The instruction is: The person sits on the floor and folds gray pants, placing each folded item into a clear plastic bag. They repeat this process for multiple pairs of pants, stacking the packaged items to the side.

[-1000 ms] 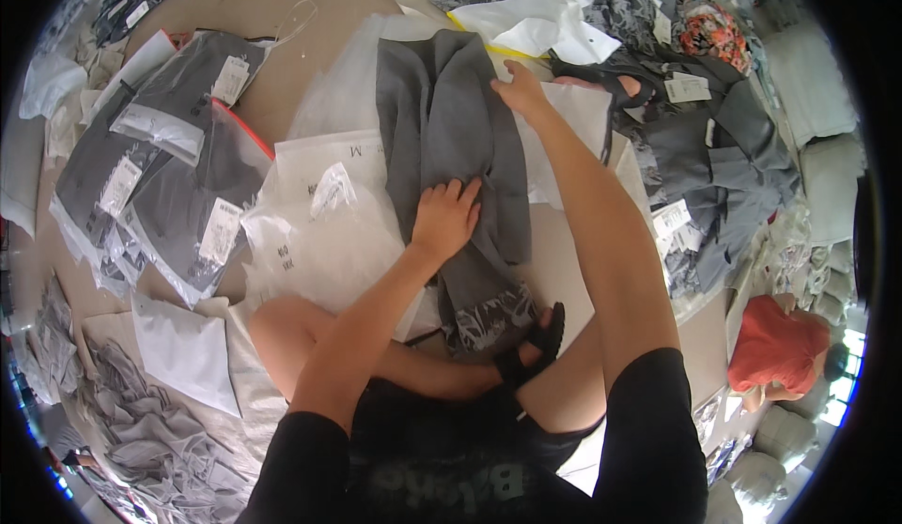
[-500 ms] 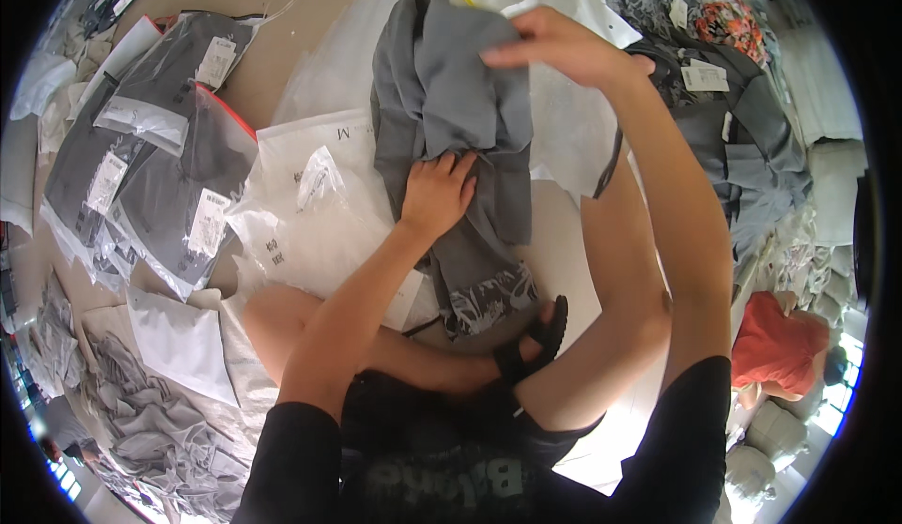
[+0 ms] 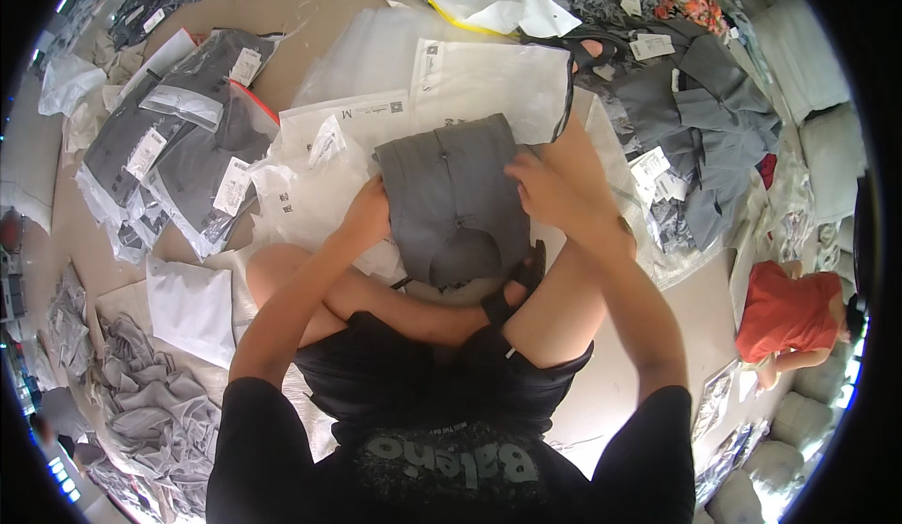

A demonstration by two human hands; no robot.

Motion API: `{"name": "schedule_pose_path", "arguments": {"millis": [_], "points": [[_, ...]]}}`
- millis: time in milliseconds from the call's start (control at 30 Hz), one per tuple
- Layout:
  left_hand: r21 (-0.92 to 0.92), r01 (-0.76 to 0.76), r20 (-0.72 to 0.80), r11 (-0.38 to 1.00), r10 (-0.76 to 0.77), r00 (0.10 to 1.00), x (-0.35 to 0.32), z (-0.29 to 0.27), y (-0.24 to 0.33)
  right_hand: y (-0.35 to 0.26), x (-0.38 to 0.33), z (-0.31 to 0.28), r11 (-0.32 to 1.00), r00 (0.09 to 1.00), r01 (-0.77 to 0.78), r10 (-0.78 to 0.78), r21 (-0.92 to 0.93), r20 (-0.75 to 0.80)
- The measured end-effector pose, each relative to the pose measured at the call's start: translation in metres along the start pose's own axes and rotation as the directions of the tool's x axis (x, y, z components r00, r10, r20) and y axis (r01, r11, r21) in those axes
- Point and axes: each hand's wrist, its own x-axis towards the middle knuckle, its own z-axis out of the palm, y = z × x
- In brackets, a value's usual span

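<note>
A dark grey garment [image 3: 442,181], folded into a compact block, lies in front of my crossed legs. Its front seam with small fastenings runs down the middle, and a round neck opening faces me. My left hand [image 3: 374,212] grips the left edge, its fingertips partly hidden by the cloth. At the right edge, my right hand [image 3: 537,189] has curled fingers pinched at the upper side of the fabric. Beneath and beyond the garment lie translucent white plastic bags [image 3: 493,78].
Bagged dark grey garments [image 3: 178,144] with white tags lie at left. A pile of grey garments [image 3: 700,115] is at right, and crumpled grey clothes [image 3: 155,402] sit at lower left. A white bag with a yellow edge [image 3: 507,3] lies far off. Another person in red [image 3: 787,313] is at right.
The long, draped garment is now folded into a short block. My right hand came down from the far end to its right edge; my left hand moved from its middle to the left edge.
</note>
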Motion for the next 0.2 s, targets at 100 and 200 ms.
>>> {"name": "schedule_pose_path", "arguments": {"millis": [100,200], "points": [[-0.671,0.438,-0.123,0.598,-0.673,0.730,-0.036,0.020,0.012,-0.002,0.027,0.044,0.924,0.925,-0.359,0.371,0.132,-0.080],[-0.451,0.737,0.022,0.503,-0.819,0.573,-0.019,0.039,0.033,-0.028,0.042,0.050,0.760,0.804,-0.520,0.590,0.390,-0.078]]}}
